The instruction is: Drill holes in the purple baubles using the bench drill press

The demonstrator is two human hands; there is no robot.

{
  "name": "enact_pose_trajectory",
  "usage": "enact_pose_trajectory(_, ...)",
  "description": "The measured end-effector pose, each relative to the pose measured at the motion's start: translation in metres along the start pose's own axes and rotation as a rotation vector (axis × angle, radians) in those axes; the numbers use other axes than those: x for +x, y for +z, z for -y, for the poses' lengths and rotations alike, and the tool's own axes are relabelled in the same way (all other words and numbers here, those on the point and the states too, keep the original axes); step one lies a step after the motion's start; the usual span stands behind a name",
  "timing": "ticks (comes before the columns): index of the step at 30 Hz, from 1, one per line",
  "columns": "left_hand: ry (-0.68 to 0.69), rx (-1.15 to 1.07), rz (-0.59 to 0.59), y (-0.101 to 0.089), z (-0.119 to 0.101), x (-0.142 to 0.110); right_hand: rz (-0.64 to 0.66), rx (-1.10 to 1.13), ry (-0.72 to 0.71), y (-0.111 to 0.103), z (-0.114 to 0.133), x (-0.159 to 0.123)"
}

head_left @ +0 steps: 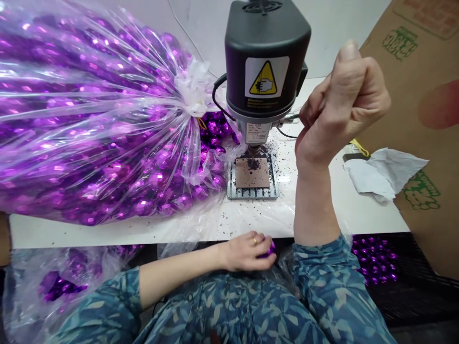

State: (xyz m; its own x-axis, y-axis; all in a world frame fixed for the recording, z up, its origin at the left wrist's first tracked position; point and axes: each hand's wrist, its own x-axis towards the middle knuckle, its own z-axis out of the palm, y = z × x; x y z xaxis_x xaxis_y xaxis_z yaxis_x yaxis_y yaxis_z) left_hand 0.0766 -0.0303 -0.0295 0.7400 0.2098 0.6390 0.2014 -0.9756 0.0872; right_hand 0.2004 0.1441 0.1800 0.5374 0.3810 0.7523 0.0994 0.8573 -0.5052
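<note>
My left hand (247, 251) rests low at the table's front edge, its fingers closed over a shiny purple ball (271, 249). My right hand (340, 102) is raised to the right of a small black bench drill (265, 62), curled into a fist around the drill's lever, most of which is hidden. Below the drill head, dark shavings lie scattered on a square metal base plate (253, 177). A large clear plastic bag of purple faceted balls (93, 119), tied at its neck, lies on the white table (251, 222) to the left of the drill.
A brown cardboard box (426, 119) stands at the right, with crumpled white paper (383, 172) beside it. More purple balls (375, 260) lie in a dark bin under the table's right side. Another clear bag with purple pieces (57, 286) hangs at lower left.
</note>
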Motion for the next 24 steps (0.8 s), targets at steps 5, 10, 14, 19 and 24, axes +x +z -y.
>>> enact_pose_trajectory(5,0.131,0.179,0.237,0.027,-0.021,-0.015,0.037,0.053,0.062,-0.005,-0.005,0.000)
enact_pose_trajectory(10,-0.120,0.005,-0.038,-0.008,0.034,0.010,0.054,0.089,0.052,-0.010,-0.011,0.000)
enact_pose_trajectory(14,-0.836,0.229,-0.027,-0.067,0.133,0.044,0.034,0.110,0.020,-0.009,-0.008,-0.001)
enact_pose_trajectory(19,-1.263,0.458,0.564,-0.096,0.209,0.075,0.028,0.138,0.020,-0.008,-0.008,-0.001)
enact_pose_trajectory(24,-1.225,0.473,0.538,-0.087,0.210,0.073,0.058,0.128,0.027,-0.010,-0.007,-0.002)
